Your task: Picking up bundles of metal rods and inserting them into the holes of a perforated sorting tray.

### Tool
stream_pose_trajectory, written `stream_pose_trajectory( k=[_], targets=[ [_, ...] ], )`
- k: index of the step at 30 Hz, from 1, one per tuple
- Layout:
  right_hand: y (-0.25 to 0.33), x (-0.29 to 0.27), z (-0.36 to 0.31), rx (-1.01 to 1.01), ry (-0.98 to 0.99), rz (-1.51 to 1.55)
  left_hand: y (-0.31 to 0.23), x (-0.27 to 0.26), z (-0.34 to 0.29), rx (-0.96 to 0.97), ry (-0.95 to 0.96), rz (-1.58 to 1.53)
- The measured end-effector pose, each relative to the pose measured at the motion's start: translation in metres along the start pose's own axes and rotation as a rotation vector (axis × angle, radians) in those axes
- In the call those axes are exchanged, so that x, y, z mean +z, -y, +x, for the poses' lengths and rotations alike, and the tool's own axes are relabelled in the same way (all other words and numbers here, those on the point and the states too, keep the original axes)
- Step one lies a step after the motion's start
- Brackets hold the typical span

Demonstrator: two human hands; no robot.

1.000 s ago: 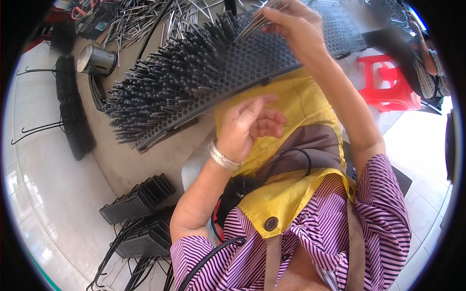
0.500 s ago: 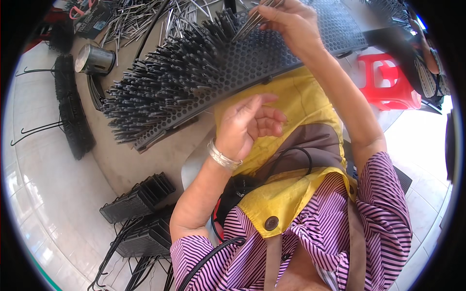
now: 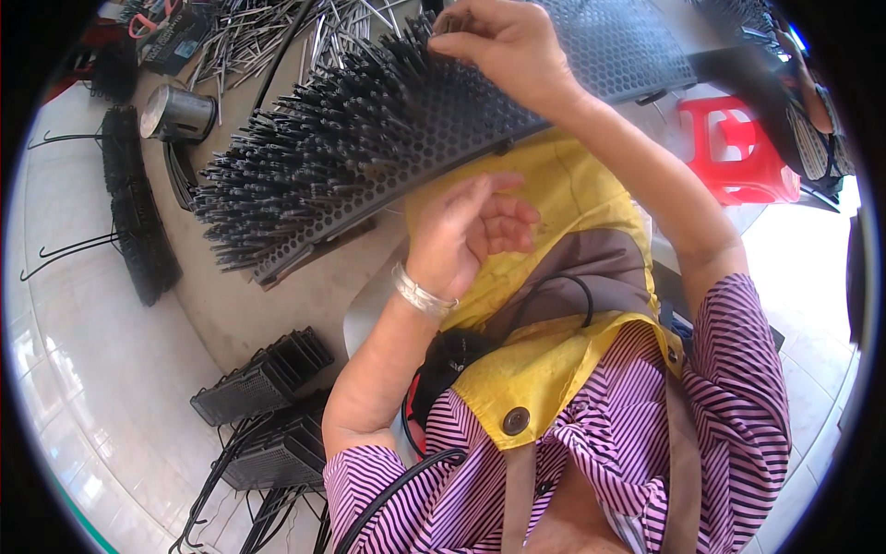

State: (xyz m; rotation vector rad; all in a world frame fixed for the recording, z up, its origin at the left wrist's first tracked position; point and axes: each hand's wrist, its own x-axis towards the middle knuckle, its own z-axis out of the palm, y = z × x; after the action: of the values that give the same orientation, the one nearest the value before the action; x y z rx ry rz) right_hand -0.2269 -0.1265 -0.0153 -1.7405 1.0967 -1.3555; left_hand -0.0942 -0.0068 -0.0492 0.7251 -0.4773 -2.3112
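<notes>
A wide black perforated plate (image 3: 480, 129) stretches across in front of me, its left part densely filled with upright thin dark rods (image 3: 305, 166). Above the edge of that filled part, my right hand (image 3: 512, 46) is closed in a pinch. Between its fingertips is a small bunch of thin metal rods (image 3: 454, 22), mostly hidden by the fingers. Nearer to me, my left hand (image 3: 466, 226), with a silver bangle at the wrist, hovers over the yellow apron (image 3: 544, 175). Its fingers are loosely curled and apart, holding nothing.
Loose metal rods (image 3: 245, 46) lie heaped beyond the plate. A metal can (image 3: 178, 114) stands at the far left, near black hooked racks (image 3: 138, 203). More black perforated racks (image 3: 263, 379) sit lower left. At right is a red plastic stool (image 3: 734, 152).
My right hand has moved left and slightly down, over the rods standing in the plate. The bunch it held in plain view is now mostly hidden. My left hand has barely shifted.
</notes>
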Motion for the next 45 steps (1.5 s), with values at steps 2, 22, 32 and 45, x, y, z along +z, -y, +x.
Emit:
stream_pose_trajectory(
  k=[2,22,32,45],
  targets=[
    [0.003,0.001,0.005,-0.042,0.015,-0.070,0.000,0.000,0.000,0.007,0.013,-0.006],
    [0.002,0.004,-0.002,-0.092,-0.038,-0.307,-0.002,0.003,-0.002,-0.004,-0.024,0.035],
    [-0.017,0.004,-0.011,-0.273,-0.011,-0.446,0.000,0.002,-0.003,-0.018,-0.051,-0.019],
    [-0.008,0.000,-0.018,-0.304,0.117,-0.672,0.000,0.002,-0.004,-0.026,-0.041,-0.002]
  ],
)
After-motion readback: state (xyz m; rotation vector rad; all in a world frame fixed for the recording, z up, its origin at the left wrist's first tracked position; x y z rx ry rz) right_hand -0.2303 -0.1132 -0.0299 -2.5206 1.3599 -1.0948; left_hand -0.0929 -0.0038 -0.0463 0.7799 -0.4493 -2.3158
